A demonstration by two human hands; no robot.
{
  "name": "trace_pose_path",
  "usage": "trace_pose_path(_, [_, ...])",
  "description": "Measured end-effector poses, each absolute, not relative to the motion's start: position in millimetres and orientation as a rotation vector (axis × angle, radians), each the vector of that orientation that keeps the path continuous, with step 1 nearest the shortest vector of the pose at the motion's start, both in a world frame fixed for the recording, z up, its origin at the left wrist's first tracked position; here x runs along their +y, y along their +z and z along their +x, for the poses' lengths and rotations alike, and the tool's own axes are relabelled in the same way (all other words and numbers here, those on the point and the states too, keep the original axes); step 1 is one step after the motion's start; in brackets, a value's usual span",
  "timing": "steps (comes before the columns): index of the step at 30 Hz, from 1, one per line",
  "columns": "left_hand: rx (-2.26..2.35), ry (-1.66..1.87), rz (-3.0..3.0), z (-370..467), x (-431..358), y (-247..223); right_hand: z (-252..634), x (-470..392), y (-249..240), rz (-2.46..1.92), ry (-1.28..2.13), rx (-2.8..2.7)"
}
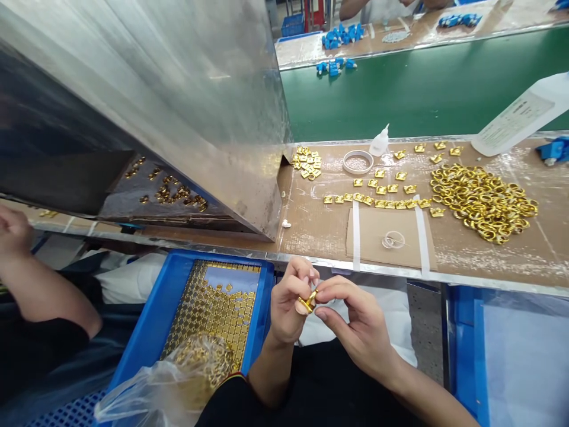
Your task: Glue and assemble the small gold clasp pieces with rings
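Close in front of my body, my left hand (288, 302) pinches a small shiny gold piece (308, 303) that looks like a ring set against a flat part. My right hand (355, 317) comes in from the other side, its fingertips closed on the ring end. The fingers partly hide how the two parts meet. Beyond my hands, a cardboard pad (377, 231) is taped to the bench with a clear round lid or coil (393, 240) on it. Small gold square pieces (391, 204) stand in rows behind it. Farther right lies a heap of gold rings (484, 201).
A metal housing (213, 118) rises at left. Below it sits a blue tray (262, 308) of gold pieces with a plastic bag (164, 379). A dropper bottle (380, 143), tape roll (358, 161) and large bottle (520, 115) stand near the green belt (400, 89). A co-worker's arm (53, 284) is left.
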State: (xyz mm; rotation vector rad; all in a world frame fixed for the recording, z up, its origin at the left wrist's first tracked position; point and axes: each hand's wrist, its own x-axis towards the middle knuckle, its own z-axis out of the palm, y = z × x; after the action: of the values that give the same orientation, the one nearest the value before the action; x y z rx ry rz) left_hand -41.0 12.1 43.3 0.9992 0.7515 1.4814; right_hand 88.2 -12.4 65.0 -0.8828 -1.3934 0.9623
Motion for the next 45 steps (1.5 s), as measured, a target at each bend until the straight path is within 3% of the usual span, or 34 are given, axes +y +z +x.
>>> trace_pose_path(6, [0.603, 1.181, 0.552, -31, 18, 40, 89, -9, 58, -0.943, 0.936, -1.409])
trace_pose_path(21, [0.576, 1.008, 0.049, -19, 18, 38, 91, -4, 42, -1.140, 0.939, -1.385])
trace_pose_path(45, [0.677, 1.046, 0.056, -26, 18, 20, 96, -5, 46, -1.230, 0.955, -1.423])
